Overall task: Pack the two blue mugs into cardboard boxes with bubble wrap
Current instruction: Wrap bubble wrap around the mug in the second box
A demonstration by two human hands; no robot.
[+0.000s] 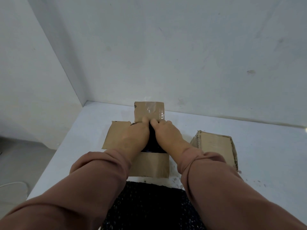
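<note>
Your left hand [132, 138] and right hand [167, 136] press into the open box [149, 165], fingers curled around something dark, probably a mug being seated; next, fold the flap [149, 112] just beyond your fingers.

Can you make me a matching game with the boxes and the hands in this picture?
Things:
1. open cardboard box
2. closed cardboard box
3. far flap
4. left hand

Descriptions:
A. standing up, with shiny clear tape on it
B. on the table, off to the right
C. in the middle, with its flaps spread out
D. reaching into the box beside the right hand

Pairs: 1-C, 2-B, 3-A, 4-D
</note>
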